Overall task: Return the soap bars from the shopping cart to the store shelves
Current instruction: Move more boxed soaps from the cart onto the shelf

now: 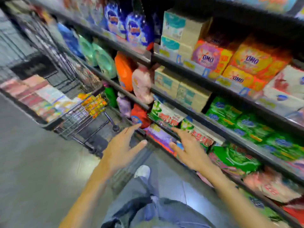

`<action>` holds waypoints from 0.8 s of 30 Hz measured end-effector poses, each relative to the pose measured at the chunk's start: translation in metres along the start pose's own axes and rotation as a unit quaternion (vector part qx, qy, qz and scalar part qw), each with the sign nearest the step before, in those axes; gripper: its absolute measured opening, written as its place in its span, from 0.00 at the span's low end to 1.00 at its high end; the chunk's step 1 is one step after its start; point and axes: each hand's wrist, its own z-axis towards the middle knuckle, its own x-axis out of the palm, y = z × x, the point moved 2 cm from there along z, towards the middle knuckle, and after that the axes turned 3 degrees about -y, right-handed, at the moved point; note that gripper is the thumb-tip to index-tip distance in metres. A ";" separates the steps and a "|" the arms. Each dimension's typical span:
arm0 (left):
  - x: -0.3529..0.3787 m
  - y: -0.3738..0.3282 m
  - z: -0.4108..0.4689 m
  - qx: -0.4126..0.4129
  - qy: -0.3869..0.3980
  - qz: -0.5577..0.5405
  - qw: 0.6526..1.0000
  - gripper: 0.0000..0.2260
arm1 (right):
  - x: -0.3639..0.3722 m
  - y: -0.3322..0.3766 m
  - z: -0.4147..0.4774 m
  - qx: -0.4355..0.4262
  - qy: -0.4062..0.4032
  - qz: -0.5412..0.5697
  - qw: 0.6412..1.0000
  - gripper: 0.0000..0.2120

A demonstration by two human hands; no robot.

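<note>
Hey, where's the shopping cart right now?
The shopping cart stands left of centre in the head view, on the floor beside the shelves, beyond the left hand, with yellow-orange packs in its basket.

There are two hands, one left hand (121, 150) and one right hand (189, 150). There is one shopping cart (82, 117). I can count three OMO boxes (208, 59) (251, 60) (238, 79) and two dark blue bags (113, 18) (135, 28). There is one orange bottle (123, 71), one pink bottle (141, 83) and one white shoe (143, 171). The green packs (230, 116) are too blurry to count.
</note>
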 end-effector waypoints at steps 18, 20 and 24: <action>-0.035 0.167 -0.314 -0.464 -0.241 -0.164 0.836 0.19 | 0.218 0.186 0.010 -0.206 0.301 0.001 0.931 0.24; -0.052 0.189 -0.335 -0.487 -0.261 -0.174 0.816 0.21 | 0.245 0.223 0.017 -0.223 0.320 -0.006 0.921 0.24; -0.096 0.237 -0.361 -0.509 -0.275 -0.178 0.796 0.22 | 0.294 0.293 0.030 -0.235 0.335 0.010 0.912 0.23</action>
